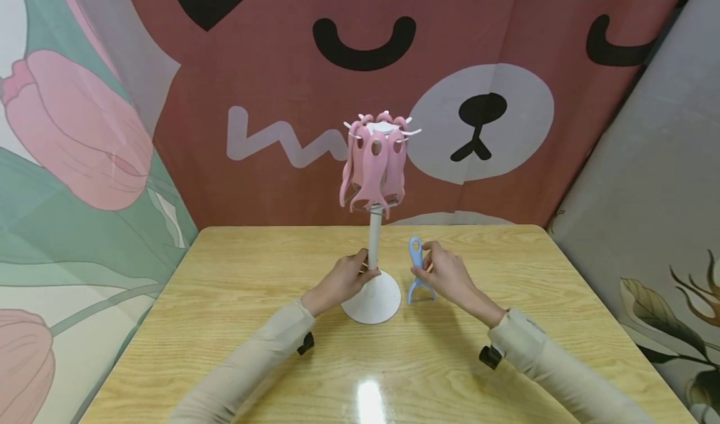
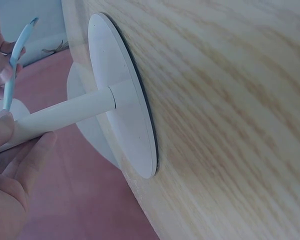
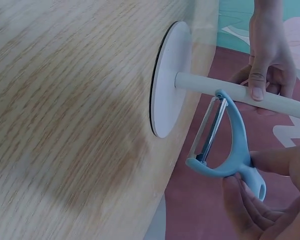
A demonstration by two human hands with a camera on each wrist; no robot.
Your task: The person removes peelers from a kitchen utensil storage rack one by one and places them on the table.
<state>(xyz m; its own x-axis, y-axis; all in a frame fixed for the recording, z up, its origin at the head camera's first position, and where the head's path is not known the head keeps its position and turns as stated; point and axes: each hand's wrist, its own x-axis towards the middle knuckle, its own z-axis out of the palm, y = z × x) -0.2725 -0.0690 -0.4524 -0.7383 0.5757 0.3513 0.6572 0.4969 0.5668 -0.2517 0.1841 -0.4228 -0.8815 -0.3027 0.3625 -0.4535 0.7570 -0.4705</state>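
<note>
A white stand with a round base (image 1: 371, 305) and upright pole (image 1: 374, 239) is on the wooden table. Several pink peelers (image 1: 374, 167) hang by their handle holes from white prongs at its top. My left hand (image 1: 343, 283) grips the pole low down, just above the base; thumb and fingers lie round it in the left wrist view. In my right hand (image 1: 449, 277), a blue Y-shaped peeler (image 3: 235, 162) is pinched by the handle between thumb and fingers. Its metal blade (image 3: 210, 130) points down, right of the pole and apart from it.
The wooden table (image 1: 253, 261) ends at a back edge against a cloth with a bear face (image 1: 360, 86). Printed cloths also hang at the left (image 1: 84, 161) and right (image 1: 630, 192). A bright light reflection lies near the table's front.
</note>
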